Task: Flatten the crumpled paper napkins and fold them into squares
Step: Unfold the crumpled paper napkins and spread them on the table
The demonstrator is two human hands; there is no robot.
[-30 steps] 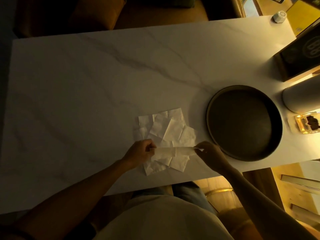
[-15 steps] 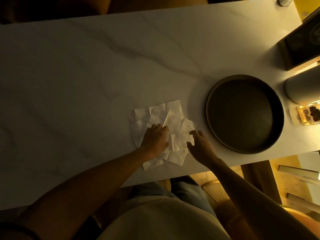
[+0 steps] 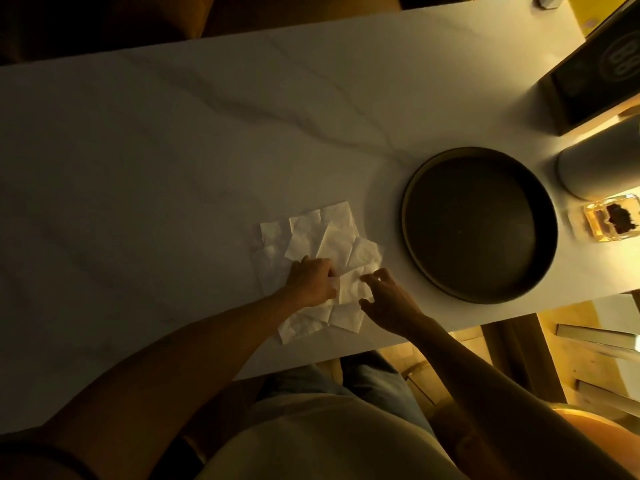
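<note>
A loose pile of white paper napkins (image 3: 332, 237), several of them overlapping and creased, lies on the pale marble table (image 3: 173, 168) close to its near edge. On top of the pile's near part sits one small creased napkin (image 3: 350, 289). My left hand (image 3: 311, 282) rests on the pile with its fingers curled onto that napkin's left edge. My right hand (image 3: 389, 303) is at the napkin's right edge, with index finger and thumb on either side of the edge. My left hand and forearm hide part of the pile.
A dark round tray (image 3: 415, 188) stands just right of the napkins. Further right are a white cylinder (image 3: 595, 164), a small glass container (image 3: 611, 221) and a dark box (image 3: 595, 71). The table's near edge runs just below the pile, and books lie on the floor (image 3: 595, 337).
One second ago both hands held a napkin strip stretched above the pile. They then pressed down on the pile, and now sit at either edge of a small napkin there.
</note>
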